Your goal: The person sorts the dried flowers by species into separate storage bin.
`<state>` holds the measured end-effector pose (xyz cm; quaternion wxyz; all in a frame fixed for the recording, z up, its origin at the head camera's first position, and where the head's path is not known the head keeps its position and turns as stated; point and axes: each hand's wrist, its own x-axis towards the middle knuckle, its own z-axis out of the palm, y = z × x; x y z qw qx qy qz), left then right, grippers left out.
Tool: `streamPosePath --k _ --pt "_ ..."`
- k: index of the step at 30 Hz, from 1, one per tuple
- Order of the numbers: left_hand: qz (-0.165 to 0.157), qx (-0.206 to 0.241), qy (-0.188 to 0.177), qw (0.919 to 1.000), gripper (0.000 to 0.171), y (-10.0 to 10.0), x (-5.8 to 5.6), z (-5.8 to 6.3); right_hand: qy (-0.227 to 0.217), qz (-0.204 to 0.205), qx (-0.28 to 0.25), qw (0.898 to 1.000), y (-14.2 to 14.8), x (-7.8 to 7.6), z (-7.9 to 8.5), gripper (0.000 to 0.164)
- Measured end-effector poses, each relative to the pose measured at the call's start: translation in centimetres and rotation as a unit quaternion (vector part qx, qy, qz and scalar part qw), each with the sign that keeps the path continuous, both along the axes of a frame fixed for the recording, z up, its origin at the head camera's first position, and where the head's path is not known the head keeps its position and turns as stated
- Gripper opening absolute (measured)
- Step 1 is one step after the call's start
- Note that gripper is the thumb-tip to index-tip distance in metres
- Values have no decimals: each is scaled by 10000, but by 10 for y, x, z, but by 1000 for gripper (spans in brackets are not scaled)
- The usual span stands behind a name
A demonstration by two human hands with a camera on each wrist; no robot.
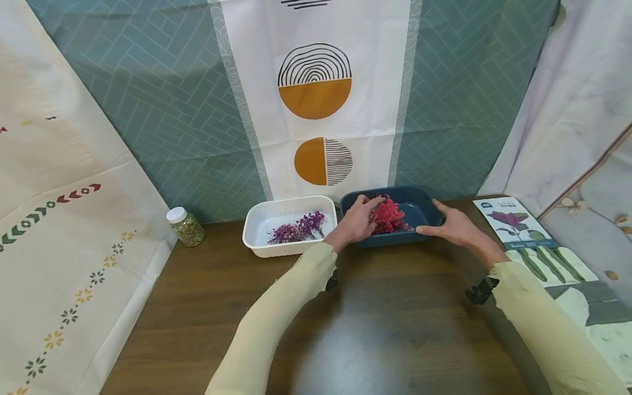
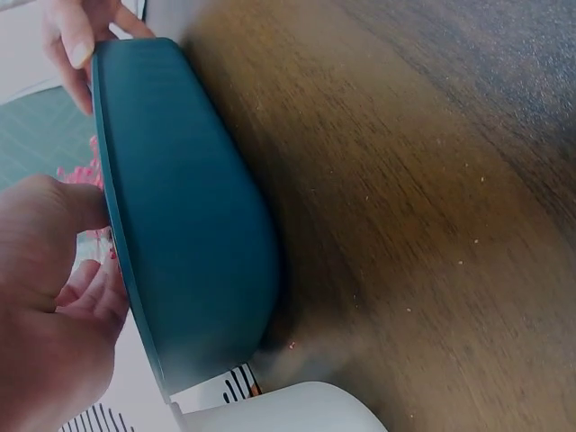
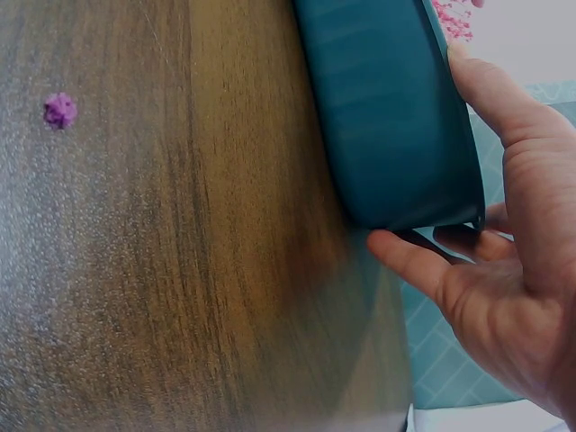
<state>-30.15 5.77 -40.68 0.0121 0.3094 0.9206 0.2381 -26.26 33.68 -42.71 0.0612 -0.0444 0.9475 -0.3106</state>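
A dark teal basin (image 1: pixel 395 239) stands against the back cloth with a bunch of pinkish-red dried flowers (image 1: pixel 391 215) in its left half. My left hand (image 1: pixel 356 222) reaches in over the front rim, its curled fingers gripping the flowers; in the left wrist view the basin wall partly hides those fingertips. At the basin's right end, my right hand (image 1: pixel 456 226) holds the corner. Its thumb (image 3: pixel 499 99) lies on the front rim and its other fingers bend around the end wall.
Left of the teal basin is a white basin (image 1: pixel 276 251) with purple dried flowers (image 1: pixel 296 229). Farther left leans a white-capped jar (image 1: pixel 186 227) of green bits. A printed packet (image 1: pixel 513 222) lies at the right. One small purple bloom (image 3: pixel 60 111) lies on the wooden table (image 1: pixel 385 312).
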Motion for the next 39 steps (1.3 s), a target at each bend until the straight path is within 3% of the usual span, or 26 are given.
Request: streamPosePath --k 6,17,26,32,39 --pt "131 -36 -88 9999 74 -2 -1 1 4 15 -6 10000 0 0 0 117" --pt "183 972 -103 9950 54 -30 2 13 -109 13 -46 9999 0 -1 2 119" --pt "369 460 -141 9982 63 -46 7 6 -120 -23 -49 9999 2 -1 -1 120" --pt "714 -183 8 9973 75 -37 7 2 -166 -54 -54 9998 1 2 -1 121" --pt "1135 -591 334 9912 71 -30 8 6 -118 -73 -43 9999 0 0 0 120"
